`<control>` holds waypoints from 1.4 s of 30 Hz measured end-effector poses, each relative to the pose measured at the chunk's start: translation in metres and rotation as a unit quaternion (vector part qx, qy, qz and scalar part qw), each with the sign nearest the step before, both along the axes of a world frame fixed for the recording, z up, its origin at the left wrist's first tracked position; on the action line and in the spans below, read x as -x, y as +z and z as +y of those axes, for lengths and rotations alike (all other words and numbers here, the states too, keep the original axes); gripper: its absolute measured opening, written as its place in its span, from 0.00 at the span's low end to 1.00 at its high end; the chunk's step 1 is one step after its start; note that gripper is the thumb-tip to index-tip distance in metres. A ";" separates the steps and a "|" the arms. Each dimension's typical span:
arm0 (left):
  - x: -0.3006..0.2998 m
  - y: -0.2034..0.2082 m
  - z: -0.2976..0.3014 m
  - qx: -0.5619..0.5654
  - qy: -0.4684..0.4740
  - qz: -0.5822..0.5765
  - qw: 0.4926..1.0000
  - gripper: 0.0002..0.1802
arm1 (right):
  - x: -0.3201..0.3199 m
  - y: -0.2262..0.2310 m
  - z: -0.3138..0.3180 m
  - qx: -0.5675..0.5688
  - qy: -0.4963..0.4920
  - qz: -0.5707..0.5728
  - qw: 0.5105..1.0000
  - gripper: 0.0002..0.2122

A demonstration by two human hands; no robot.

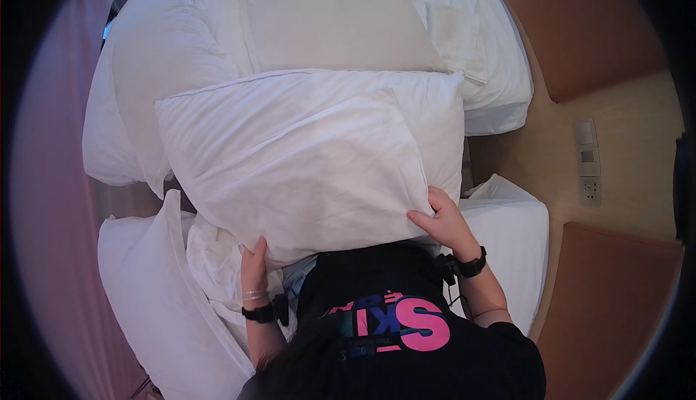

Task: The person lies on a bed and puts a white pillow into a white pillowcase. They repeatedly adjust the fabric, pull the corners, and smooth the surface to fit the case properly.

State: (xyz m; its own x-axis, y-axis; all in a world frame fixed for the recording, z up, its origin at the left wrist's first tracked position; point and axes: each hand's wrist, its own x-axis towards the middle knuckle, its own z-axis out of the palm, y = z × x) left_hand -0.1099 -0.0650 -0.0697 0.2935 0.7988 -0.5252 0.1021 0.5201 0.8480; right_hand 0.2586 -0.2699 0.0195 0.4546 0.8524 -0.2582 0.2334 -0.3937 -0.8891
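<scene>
A plump white pillow (441, 125) lies across the front of my body, its far edge against the heaped bedding. Over most of its top spreads a white pillowcase (312, 161), whose free edge slants down the right side; whether it wraps around the pillow or only lies on it I cannot tell. My right hand (446, 220) pinches the pillowcase near its right edge, thumb on top. At the near left corner my left hand (254, 266) grips the cloth, thumb on top and the other fingers hidden underneath. Both wrists wear black bands.
Ahead, a bed carries large white pillows (333, 19) and a bunched duvet (163, 52). Another bed with white bedding (507, 233) is on both sides of me. Brown wall panels (580, 23) and a socket plate (589, 161) line the right; a pinkish curtain (54, 197) hangs left.
</scene>
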 end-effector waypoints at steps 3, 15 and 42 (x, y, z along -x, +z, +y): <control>0.009 0.028 0.009 -0.036 -0.015 0.046 0.998 0.21 | -0.008 0.016 0.000 -0.008 -0.015 0.213 0.977 0.16; -0.111 0.250 0.111 -0.247 0.059 -0.250 0.934 0.13 | -0.054 0.131 0.050 -0.437 -0.202 0.216 0.850 0.22; -0.044 0.053 0.034 -0.178 -0.182 0.283 0.925 0.19 | -0.019 -0.032 -0.062 -0.052 -0.186 0.318 0.928 0.26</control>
